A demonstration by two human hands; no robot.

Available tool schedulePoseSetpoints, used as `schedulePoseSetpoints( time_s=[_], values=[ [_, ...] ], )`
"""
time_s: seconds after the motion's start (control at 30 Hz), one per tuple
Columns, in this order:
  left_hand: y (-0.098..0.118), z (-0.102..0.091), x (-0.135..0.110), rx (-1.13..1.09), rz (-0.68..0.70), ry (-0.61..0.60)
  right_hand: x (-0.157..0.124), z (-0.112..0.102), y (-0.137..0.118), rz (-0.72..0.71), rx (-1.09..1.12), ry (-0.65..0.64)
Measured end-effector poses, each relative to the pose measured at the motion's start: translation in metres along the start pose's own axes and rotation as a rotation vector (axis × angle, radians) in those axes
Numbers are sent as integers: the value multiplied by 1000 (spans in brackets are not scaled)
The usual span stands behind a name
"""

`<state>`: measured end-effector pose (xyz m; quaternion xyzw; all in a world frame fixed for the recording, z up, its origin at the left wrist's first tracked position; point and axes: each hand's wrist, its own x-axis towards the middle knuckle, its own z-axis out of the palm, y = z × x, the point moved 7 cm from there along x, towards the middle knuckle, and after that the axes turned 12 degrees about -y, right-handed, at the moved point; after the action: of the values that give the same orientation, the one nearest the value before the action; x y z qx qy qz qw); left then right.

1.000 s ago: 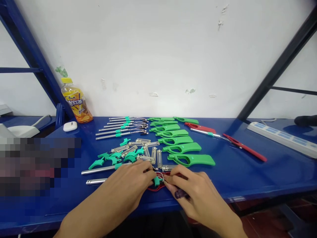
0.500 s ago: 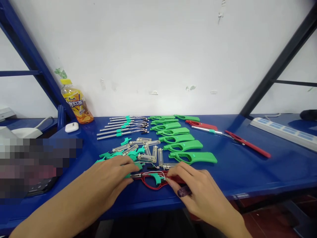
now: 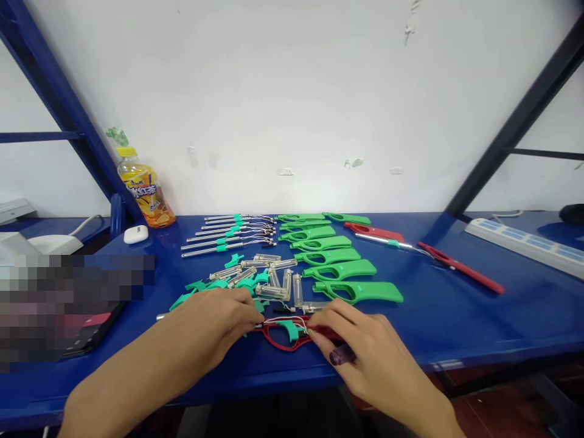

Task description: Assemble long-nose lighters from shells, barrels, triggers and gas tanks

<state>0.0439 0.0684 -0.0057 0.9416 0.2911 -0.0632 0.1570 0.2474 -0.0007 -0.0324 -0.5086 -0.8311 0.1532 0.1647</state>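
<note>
A red lighter half-shell (image 3: 292, 347) lies at the front of the table, with a teal trigger (image 3: 288, 331) in its opening and a thin white wire (image 3: 298, 319) looping along its top. My left hand (image 3: 228, 313) is closed at the shell's left end, pinching the neck of the lighter where the metal tube meets it. At the other end, my right hand (image 3: 353, 334) is closed, fingertips pressed to the wire beside the trigger. A dark purple tool handle (image 3: 341, 354) sticks out from its grip; the tool's kind cannot be made out.
Clear fuel tanks (image 3: 297, 291) and teal triggers (image 3: 246, 285) lie piled behind my hands. Several metal tubes with wires (image 3: 214, 248) and green half-shells (image 3: 360, 292) are lined up further back. Red lighter parts (image 3: 465, 267), a power strip (image 3: 524, 246) and a drink bottle (image 3: 148, 194) stand around.
My left hand has slid a little to the right along the metal tube, to the edge of the red shell. The right hand has hardly moved. The view has shifted slightly.
</note>
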Motion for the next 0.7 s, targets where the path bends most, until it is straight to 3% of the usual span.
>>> schedulePoseSetpoints(
  time_s=[0.7],
  values=[
    [1, -11, 0, -131, 115, 74, 2, -2, -2, 10, -1, -5]
  ],
)
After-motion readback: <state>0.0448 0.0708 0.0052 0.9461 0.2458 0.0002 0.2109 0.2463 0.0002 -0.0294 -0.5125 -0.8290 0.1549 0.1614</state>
